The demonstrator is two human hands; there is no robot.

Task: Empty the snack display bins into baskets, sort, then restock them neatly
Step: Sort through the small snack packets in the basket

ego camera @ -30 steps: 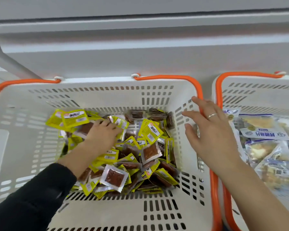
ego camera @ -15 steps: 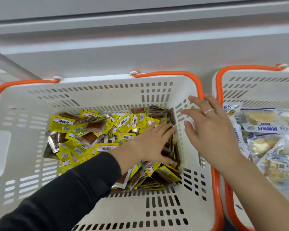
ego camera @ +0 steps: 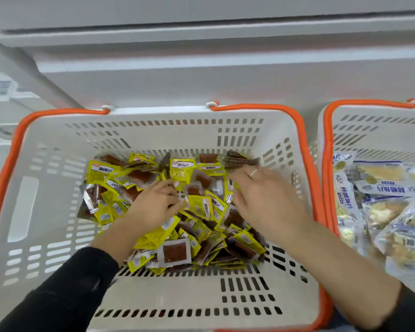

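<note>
Right hand (ego camera: 261, 200) motion-blurred over the yellow snack packets (ego camera: 197, 207); second basket (ego camera: 345, 130) cut by the right edge.

You're standing in a shop: two orange-handled shopping baskets are sitting before you, one (ego camera: 153, 130) at six o'clock brimming with small yellow snack packets (ego camera: 182, 168), another (ego camera: 374, 125) at three o'clock, pale display shelving (ego camera: 201, 61) running at twelve.

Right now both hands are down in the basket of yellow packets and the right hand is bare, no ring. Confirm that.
Not quite. The head view shows a ring on the right hand. The rest holds: the right hand and the left hand are both down among the yellow packets in the basket.
</note>
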